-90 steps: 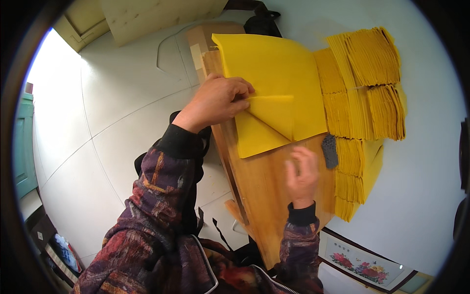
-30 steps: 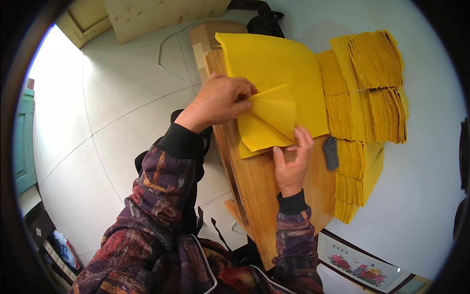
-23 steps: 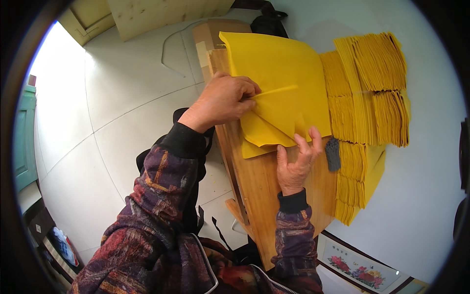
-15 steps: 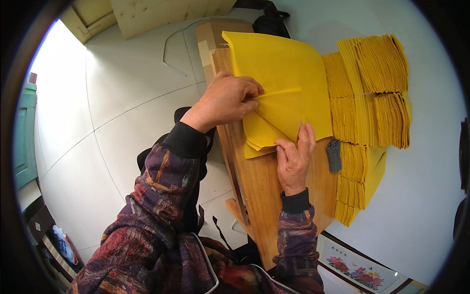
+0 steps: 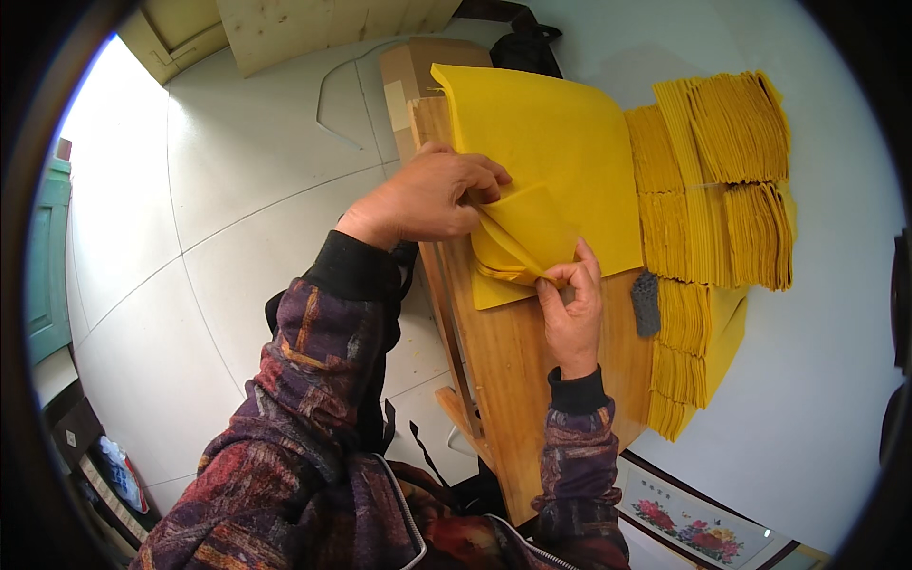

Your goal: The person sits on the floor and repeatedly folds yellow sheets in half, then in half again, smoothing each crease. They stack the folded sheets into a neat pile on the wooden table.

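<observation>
A stack of yellow sheets (image 5: pixel 560 123), paper or thin cloth, lies on the wooden table (image 5: pixel 518 380). My left hand (image 5: pixel 427 195) pinches the stack's left edge, and a top sheet is lifted and folded over beside its fingers. At the near corner, my right hand (image 5: pixel 573 309) pinches the folded yellow sheet (image 5: pixel 527 228) between thumb and fingers. Layers of the stack spread apart between the two hands. How many layers each hand grips is hidden.
Bundles of folded yellow sheets (image 5: pixel 736 133) are piled along the wall at the table's right side. A dark grey block (image 5: pixel 646 304) sits beside them. Beyond the table's far end stands a cardboard box (image 5: pixel 427 62). Pale tiled floor (image 5: pixel 256 256) lies to the left.
The top sheet's near-left part has been lifted and folded further over. My right hand has closed from loosely spread fingers to a pinch on the sheet's corner.
</observation>
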`<state>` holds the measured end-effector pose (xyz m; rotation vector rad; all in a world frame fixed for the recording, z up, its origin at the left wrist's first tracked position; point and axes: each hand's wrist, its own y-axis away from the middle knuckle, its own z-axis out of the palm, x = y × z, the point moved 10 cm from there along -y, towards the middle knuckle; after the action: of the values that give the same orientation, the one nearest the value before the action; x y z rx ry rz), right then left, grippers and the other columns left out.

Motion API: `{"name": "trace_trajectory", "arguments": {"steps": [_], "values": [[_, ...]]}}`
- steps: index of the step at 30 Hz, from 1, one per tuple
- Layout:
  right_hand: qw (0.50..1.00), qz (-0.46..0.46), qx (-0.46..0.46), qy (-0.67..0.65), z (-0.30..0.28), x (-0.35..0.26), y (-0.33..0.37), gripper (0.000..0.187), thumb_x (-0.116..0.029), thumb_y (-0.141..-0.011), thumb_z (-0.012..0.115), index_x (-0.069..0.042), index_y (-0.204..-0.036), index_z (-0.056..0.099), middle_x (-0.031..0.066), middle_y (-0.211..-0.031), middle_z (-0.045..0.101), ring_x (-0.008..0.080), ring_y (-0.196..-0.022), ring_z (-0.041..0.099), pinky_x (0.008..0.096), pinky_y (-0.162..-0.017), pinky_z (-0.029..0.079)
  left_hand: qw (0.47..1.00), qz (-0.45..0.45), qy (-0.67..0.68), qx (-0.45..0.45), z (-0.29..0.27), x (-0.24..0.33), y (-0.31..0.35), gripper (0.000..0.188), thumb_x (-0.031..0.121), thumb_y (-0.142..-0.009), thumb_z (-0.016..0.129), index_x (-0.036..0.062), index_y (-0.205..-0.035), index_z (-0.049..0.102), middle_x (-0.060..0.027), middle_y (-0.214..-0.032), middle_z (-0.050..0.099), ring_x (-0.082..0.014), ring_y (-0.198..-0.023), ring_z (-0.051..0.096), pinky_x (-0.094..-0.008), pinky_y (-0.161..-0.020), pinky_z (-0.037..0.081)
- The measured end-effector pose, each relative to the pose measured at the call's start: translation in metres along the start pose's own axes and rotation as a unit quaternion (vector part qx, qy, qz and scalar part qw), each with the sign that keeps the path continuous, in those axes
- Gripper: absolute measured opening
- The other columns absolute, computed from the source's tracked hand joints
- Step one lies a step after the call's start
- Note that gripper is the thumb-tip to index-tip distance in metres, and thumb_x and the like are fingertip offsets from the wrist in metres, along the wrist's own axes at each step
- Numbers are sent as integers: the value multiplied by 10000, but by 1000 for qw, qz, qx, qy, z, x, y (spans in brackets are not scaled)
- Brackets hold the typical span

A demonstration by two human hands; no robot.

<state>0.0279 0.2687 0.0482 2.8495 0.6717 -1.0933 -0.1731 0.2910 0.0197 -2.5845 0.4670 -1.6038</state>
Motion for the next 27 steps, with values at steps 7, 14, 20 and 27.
{"name": "trace_trajectory", "arguments": {"steps": [7, 14, 20, 27], "values": [[1000, 11, 8, -17, -1, 0, 0, 256, 12, -825, 683, -43, -1056, 588, 211, -1433, 433, 355, -1312, 428, 395, -1039, 389, 999, 6, -42, 14, 2, 6, -3, 136, 116, -759, 660, 20, -853, 676, -48, -1163, 689, -222, -990, 616, -342, -982, 373], [990, -83, 103, 56, -12, -19, 12, 538, 11, -800, 709, -89, -1290, 512, 235, -1527, 248, 411, -1374, 316, 452, -1081, 356, 997, -31, -39, 57, 1, 2, -8, 136, 139, -804, 684, 5, -794, 664, -69, -1085, 714, -221, -936, 655, -350, -943, 399], [978, -131, 52, 152, -2, -26, 10, 255, -9, -811, 698, -76, -1045, 624, 185, -1517, 328, 430, -1402, 281, 487, -1122, 310, 995, -29, -65, 69, -1, 4, -7, 142, 147, -809, 683, 7, -797, 669, -56, -1083, 716, -216, -935, 654, -343, -936, 398], [989, -94, 13, 111, 2, -22, 5, 59, -38, -841, 683, -52, -842, 626, 150, -1522, 385, 387, -1431, 282, 462, -1145, 260, 997, -18, -55, 54, 0, 4, -4, 137, 158, -805, 676, 25, -834, 685, -44, -1121, 708, -206, -958, 647, -345, -950, 380]]}}
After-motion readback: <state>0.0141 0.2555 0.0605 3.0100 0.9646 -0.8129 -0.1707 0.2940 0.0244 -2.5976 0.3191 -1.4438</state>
